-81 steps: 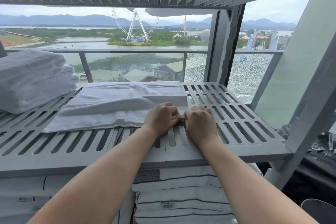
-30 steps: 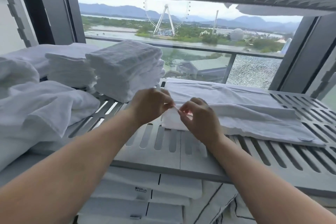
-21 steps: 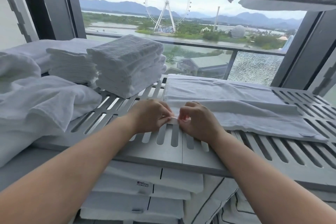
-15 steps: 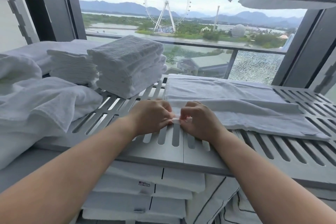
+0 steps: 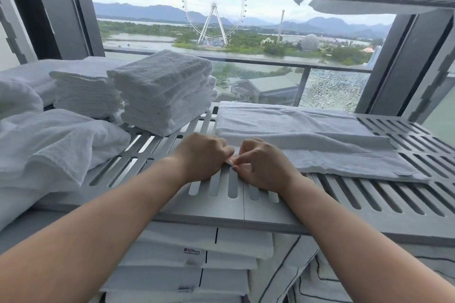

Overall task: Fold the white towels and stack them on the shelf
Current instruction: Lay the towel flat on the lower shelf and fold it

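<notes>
Towel (image 5: 307, 140) is laid part-folded on shelf (image 5: 369, 199), right of stack (image 5: 162, 91); its corner is pinched by left hand (image 5: 202, 157) and right hand (image 5: 264, 167), together. Loose towels (image 5: 54, 145) left of stack are judged not yet folded.

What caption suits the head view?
Left hand and right hand pinch a flat white towel on a grey slotted shelf.

Left hand (image 5: 202, 157) and right hand (image 5: 264, 167) meet fingertip to fingertip on the slatted shelf (image 5: 369, 199), both pinching the near corner of a white towel (image 5: 307, 140), which lies flat and spreads away to the right of the right hand. Stack of folded towels (image 5: 165, 91) stands just beyond the left hand; second stack (image 5: 86, 93) further left. Loose towels (image 5: 56, 145) are heaped well left of the left hand.
</notes>
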### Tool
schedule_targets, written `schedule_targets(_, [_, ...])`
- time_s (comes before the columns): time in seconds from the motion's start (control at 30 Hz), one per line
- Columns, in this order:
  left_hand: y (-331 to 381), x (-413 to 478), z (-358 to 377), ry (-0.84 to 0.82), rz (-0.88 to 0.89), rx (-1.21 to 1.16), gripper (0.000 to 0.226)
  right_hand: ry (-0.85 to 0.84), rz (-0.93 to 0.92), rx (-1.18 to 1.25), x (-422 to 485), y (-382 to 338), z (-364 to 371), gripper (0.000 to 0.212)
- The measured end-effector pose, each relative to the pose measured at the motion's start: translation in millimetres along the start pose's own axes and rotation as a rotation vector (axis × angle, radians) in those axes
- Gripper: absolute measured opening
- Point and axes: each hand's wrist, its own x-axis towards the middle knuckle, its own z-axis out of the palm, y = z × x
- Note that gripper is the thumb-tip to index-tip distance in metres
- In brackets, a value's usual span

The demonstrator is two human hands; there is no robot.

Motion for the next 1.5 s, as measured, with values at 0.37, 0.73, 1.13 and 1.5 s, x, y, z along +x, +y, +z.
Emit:
schedule_targets(0.37, [12.0, 26.5, 16.6, -0.060, -0.144, 0.011, 0.016, 0.051, 0.173, -0.202, 7.5, -5.0, 8.6, 0.030])
schedule_targets(0.73, [23.9, 23.6, -6.0, -0.129, -0.252, 0.001, 0.022, -0.022, 0.193, -0.143, 2.7, 1.7, -1.1, 0.029])
schedule_targets(1.13, [89.3, 57.1, -23.5, -0.173, -0.589, 0.018, 0.034, 0.106, 0.514, -0.404, -141.6, 114.0, -108.7, 0.049])
schedule_targets(1.5, [130.7, 69.4, -18.1, -0.234, -0.979, 0.067, 0.030, 0.073, 0.752, -0.468, -208.6, 166.4, -140.3, 0.037])
